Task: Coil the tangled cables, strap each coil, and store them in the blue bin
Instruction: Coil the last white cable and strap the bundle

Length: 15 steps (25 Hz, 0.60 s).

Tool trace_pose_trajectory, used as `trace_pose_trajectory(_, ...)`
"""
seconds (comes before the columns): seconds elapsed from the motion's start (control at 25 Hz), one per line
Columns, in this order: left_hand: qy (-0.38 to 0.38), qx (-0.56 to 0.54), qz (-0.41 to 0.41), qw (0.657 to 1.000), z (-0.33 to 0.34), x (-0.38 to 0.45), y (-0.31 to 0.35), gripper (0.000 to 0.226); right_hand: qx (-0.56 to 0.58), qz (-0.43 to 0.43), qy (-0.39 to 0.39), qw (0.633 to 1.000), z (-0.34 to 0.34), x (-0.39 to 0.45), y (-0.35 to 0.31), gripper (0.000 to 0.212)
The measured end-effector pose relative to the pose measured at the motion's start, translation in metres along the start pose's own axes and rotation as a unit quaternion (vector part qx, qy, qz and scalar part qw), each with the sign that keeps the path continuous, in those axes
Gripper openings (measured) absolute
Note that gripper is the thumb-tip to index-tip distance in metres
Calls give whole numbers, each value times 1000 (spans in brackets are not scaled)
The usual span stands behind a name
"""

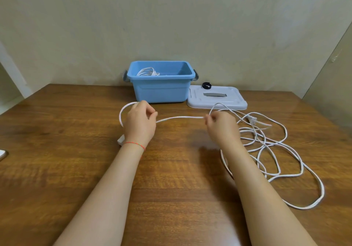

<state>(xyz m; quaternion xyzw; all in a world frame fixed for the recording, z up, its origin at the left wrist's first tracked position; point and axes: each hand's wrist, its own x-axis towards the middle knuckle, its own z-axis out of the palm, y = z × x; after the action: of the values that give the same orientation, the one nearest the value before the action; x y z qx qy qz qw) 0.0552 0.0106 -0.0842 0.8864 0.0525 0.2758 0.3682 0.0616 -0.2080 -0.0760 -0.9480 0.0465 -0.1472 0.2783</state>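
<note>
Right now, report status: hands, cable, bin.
Left hand and right hand both pinching white cable, short span between them. Rest of it in a loose tangle right. One coil in blue bin. Lid off, black strap on it.

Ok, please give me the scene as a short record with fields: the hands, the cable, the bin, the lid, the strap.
left hand: left hand pinches the white cable, one loop curving round it
right hand: right hand pinches the same cable further along
cable rest: loose tangle on the wooden table, to the right of the right arm
blue bin: blue bin open, by the wall, a coiled white cable inside
lid: grey lid flat on the table, right of the bin
strap: black strap on the lid's far edge
</note>
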Motion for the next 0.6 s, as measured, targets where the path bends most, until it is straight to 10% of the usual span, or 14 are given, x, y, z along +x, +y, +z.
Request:
trace_pose_trajectory(0.16,-59,9,-53,997,9,-1,-6,60,38,71,161,984,-2,6,14,29)
trace_pose_trajectory(0.28,12,-258,-180,949,5,-2,4,71,73,3,121,990,9,4,10,25)
trace_pose_trajectory(0.36,-38,-268,-77,960,9,-6,10,52,100,-98,49,989,17,1,3,20)
trace_pose_trajectory(0.6,-154,148,173,961,26,-25,28,33,52,-234,-17,971,26,-4,-6,16)
